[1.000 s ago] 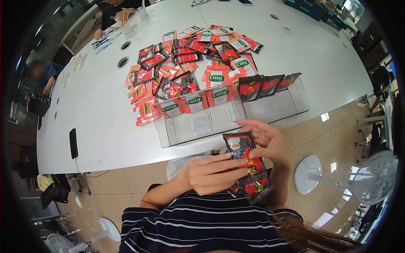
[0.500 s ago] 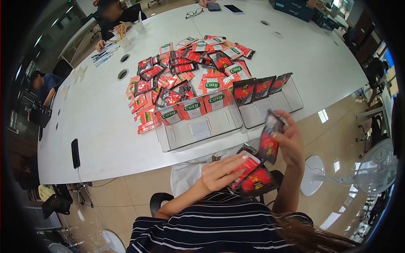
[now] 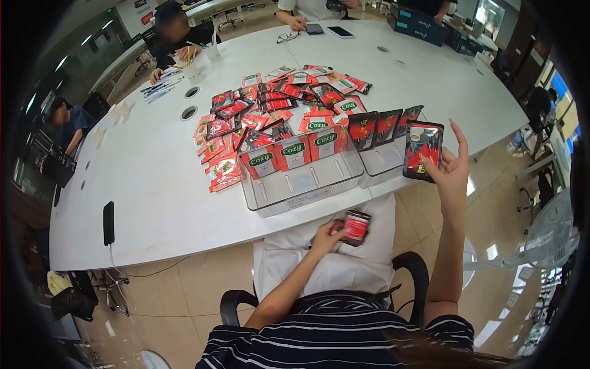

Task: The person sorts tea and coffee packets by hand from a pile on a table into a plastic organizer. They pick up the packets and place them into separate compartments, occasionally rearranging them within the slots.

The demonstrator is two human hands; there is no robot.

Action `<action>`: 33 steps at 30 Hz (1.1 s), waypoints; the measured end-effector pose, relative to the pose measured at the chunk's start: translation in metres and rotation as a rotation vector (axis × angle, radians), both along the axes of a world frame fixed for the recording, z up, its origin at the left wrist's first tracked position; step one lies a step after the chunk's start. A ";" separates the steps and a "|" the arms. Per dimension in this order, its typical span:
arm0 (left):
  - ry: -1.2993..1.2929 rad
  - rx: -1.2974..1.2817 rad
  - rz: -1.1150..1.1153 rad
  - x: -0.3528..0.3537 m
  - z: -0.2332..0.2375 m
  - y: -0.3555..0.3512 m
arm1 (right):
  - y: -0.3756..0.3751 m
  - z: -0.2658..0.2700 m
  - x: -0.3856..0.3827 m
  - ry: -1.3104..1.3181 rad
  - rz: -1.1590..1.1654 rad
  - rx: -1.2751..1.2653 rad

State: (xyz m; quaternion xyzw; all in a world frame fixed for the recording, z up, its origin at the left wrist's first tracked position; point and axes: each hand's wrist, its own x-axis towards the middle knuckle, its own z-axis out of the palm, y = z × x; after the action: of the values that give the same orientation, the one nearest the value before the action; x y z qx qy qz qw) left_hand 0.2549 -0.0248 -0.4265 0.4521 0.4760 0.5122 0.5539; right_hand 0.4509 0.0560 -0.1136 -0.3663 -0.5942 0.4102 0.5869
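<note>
My right hand (image 3: 452, 172) holds up a black and red sachet (image 3: 423, 150) upright by its lower edge, in front of the right clear bin (image 3: 381, 175). Low over my lap, my left hand (image 3: 327, 238) grips black and red packets (image 3: 356, 227). Three black sachets (image 3: 388, 128) stand along the back of the right bin. In the left clear bin (image 3: 307, 200), three red Cozy packets (image 3: 292, 153) stand side by side at the back. Behind both bins lies a loose pile of red and black sachets (image 3: 276, 101).
On the white table (image 3: 153, 197) are a black phone-like device (image 3: 109, 223) with a cable, pens (image 3: 161, 91), cups (image 3: 212, 50), glasses (image 3: 287, 38) and a phone (image 3: 340, 32). Other people sit around the far side. A fan (image 3: 547, 237) stands at my right.
My right hand has moved up and right with one sachet, apart from the others. My left hand has drawn back from it, lower over my lap, still holding packets. The view has shifted slightly.
</note>
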 end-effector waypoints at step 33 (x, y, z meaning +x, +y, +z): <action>-0.132 -0.140 0.035 -0.017 0.036 -0.034 | 0.100 -0.004 -0.061 -1.123 0.019 0.946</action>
State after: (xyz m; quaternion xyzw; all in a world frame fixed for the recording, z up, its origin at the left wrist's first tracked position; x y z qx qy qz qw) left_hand 0.2383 -0.0586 -0.3909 0.3691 0.4810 0.5160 0.6051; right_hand 0.3896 0.1561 -0.1175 -0.2236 -0.9221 -0.1349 0.2857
